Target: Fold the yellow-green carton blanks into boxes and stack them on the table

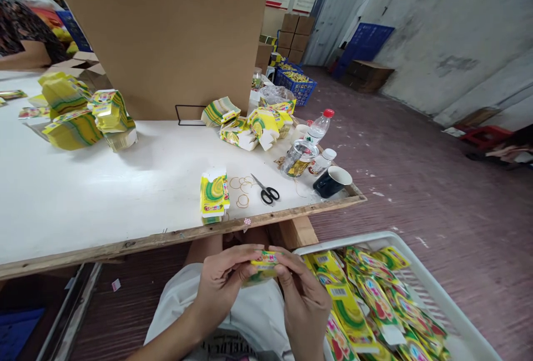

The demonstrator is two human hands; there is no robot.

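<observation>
Over my lap, below the table edge, my left hand [227, 277] and my right hand [302, 294] hold a small yellow-green printed carton [264, 264] between them. Fingers and thumbs of both hands pinch its two ends. The lower part of the carton is blurred. In front of me on the table lies a short stack of flat yellow cartons [214, 194]. Beside it are several rubber bands [242, 200] and black-handled scissors [266, 190]. To the right of my right hand stands a white plastic basket [447, 289] filled with flat printed packs [352, 314].
Bundles of yellow cartons [75, 105] stand at the table's left, and more cartons [262, 125] lie at its back. A dark mug [328, 183], a clear jar [297, 161] and bottles [320, 125] crowd the right corner. A tall cardboard sheet [166, 39] rises behind. A person's arm [29, 55] shows at far left.
</observation>
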